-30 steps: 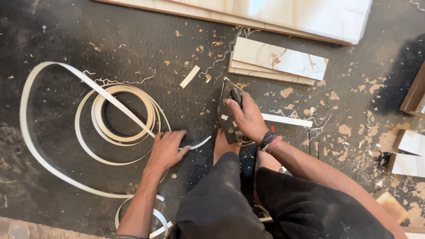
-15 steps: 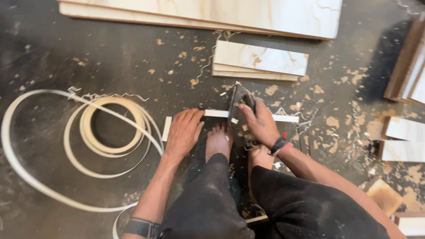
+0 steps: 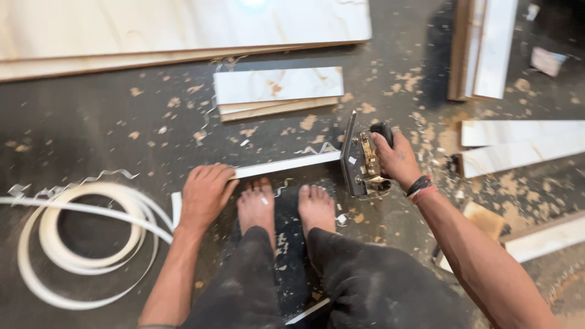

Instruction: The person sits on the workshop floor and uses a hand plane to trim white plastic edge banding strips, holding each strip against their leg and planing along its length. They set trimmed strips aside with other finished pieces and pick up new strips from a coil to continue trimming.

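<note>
In the head view, our left hand [image 3: 206,194] has moved from the edge-band coil [image 3: 85,244] at lower left to press flat, fingers spread, on the left end of the narrow white strip [image 3: 283,164] lying mid-frame just beyond our feet [image 3: 286,207]. Our right hand [image 3: 396,159] stays wrapped around the trimmer [image 3: 364,159], which now stands at the strip's right end, so the trimming looks about to start.

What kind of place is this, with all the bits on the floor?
Probably a carpentry workshop. Wood chips litter the dark floor, laminated boards lie stacked, a coil of white edge tape sits nearby, and the right hand grips a small power tool.
</note>
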Demonstrator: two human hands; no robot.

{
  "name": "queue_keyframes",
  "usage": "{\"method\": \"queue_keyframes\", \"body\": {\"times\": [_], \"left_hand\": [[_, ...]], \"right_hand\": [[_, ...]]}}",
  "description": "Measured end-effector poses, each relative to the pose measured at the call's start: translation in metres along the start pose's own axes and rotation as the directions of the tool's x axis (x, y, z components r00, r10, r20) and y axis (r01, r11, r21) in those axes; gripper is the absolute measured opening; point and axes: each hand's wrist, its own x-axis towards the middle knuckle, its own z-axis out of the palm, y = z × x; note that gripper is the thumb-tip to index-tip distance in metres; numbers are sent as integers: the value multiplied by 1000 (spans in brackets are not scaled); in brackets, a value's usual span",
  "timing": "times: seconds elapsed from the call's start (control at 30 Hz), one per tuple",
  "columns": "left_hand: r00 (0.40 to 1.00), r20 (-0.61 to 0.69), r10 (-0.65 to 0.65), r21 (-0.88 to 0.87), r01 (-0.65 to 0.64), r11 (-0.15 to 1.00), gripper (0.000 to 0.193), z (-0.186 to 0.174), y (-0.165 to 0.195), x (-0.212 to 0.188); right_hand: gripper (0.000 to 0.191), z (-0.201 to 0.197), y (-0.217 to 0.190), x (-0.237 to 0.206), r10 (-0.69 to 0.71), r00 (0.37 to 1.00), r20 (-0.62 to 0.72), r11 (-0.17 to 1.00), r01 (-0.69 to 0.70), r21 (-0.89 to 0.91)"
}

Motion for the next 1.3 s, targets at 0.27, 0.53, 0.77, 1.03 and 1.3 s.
{"method": "queue_keyframes", "body": {"times": [0.27,0.53,0.77,1.03,1.3], "left_hand": [[999,35,-13,-13,14,1000,27,1,2,3],[994,103,40,0,-41,999,29,11,-3,7],[989,148,-19,51,12,999,29,7,8,14],[987,162,-19,26,15,1000,40,11,17,22],[987,67,-149,36,146,989,29,54,38,75]], "right_hand": [[29,-92,71,-48,307,949,-65,951,-308,-7],[33,-188,162,-104,462,866,-193,885,-465,31],[39,-209,179,-113,166,925,-341,888,-291,-355],[27,-26,21,-68,-597,798,-87,739,504,-448],[27,157,-138,-30,-764,548,341,410,820,-399]]}}
